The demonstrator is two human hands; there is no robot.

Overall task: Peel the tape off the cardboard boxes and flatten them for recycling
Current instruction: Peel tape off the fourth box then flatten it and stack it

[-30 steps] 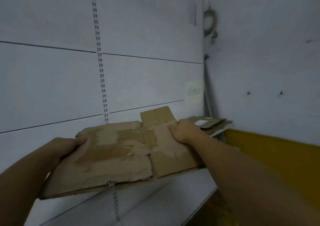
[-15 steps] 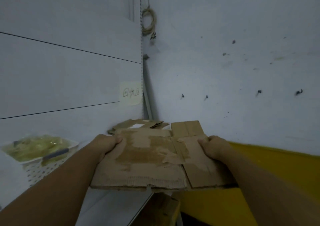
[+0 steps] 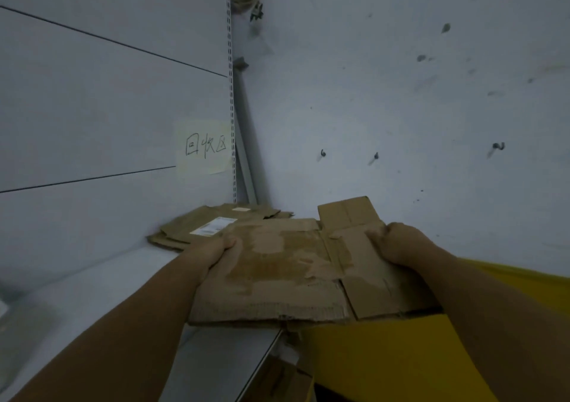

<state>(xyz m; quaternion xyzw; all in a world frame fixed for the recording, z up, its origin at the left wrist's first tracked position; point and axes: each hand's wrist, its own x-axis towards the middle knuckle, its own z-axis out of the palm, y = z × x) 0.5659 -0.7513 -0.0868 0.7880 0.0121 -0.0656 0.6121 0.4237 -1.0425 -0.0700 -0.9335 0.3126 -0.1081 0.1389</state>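
Observation:
I hold a flattened brown cardboard box (image 3: 287, 272) level in front of me, its top face scuffed where tape has torn away the paper. My left hand (image 3: 216, 250) grips its left edge, thumb on top. My right hand (image 3: 398, 241) grips the far right part near a folded flap. Just beyond it, in the corner of a white shelf (image 3: 117, 281), lies a stack of flattened cardboard (image 3: 197, 229) with a white label on top.
A pale note with handwritten characters (image 3: 205, 147) is stuck on the white panel wall above the stack. A slotted upright (image 3: 229, 93) runs up the corner. Yellow surface (image 3: 385, 358) lies below right. More cardboard (image 3: 283, 380) sits under the shelf edge.
The view has swung right and closer to the corner. The held cardboard has moved toward the stack on the shelf; both hands keep the same grip.

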